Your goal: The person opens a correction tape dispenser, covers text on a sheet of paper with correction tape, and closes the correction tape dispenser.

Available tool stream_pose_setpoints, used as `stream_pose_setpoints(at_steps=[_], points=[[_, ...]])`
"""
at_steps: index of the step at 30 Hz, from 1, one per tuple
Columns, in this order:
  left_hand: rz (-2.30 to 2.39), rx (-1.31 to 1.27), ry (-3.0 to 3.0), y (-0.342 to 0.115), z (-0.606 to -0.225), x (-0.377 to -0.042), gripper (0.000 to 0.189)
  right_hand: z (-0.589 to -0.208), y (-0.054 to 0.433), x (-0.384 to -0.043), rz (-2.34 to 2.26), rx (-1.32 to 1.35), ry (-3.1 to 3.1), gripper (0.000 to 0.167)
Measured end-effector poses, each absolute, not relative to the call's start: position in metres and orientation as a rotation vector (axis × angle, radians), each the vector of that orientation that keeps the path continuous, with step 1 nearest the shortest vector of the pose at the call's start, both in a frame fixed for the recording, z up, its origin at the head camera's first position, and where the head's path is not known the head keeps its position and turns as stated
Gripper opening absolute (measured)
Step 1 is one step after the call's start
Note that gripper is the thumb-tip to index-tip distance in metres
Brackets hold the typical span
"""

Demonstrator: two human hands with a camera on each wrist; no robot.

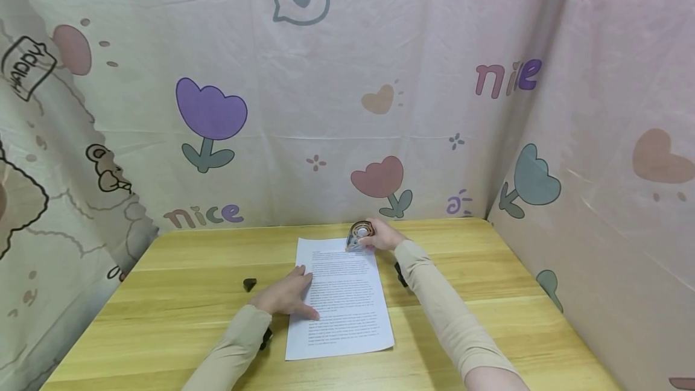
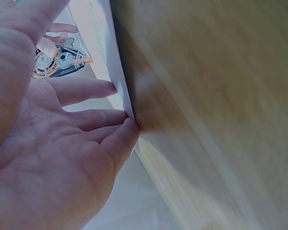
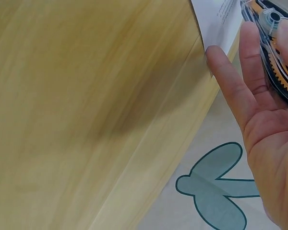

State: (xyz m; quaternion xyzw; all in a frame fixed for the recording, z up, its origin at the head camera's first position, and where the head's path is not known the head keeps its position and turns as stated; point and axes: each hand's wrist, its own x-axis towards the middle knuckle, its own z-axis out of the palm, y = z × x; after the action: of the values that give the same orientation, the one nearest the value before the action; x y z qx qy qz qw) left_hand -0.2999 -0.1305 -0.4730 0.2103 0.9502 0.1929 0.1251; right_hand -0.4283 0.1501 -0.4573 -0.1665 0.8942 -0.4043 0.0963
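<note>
A sheet of printed paper (image 1: pixel 347 297) lies on the table, its long side running away from me. My left hand (image 1: pixel 285 295) rests on its left edge with fingers spread; in the left wrist view the fingertips (image 2: pixel 129 117) touch the paper's edge. At the far right corner of the sheet, my right hand (image 1: pixel 385 236) pinches a correction tape dispenser (image 1: pixel 357 235) between thumb and fingers. The dispenser's clear case shows an orange gear (image 3: pixel 282 76), and its tip points down toward the top lines of text. One right fingertip touches the paper's edge.
A small dark piece (image 1: pixel 249 284) lies on the wooden table (image 1: pixel 190 294) left of the sheet. Black wrist gear (image 1: pixel 400 274) shows beside the right sleeve. A printed curtain (image 1: pixel 304 107) hangs behind the table's far edge and along both sides.
</note>
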Motion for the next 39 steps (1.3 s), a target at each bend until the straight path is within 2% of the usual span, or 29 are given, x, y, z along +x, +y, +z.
stream_pose_setpoints(at_steps=[39], points=[[0.548,0.618,2.768,-0.1301,-0.47,-0.3,0.103,-0.452,0.1555,-0.4248,-1.181,-0.497,2.651,0.033]])
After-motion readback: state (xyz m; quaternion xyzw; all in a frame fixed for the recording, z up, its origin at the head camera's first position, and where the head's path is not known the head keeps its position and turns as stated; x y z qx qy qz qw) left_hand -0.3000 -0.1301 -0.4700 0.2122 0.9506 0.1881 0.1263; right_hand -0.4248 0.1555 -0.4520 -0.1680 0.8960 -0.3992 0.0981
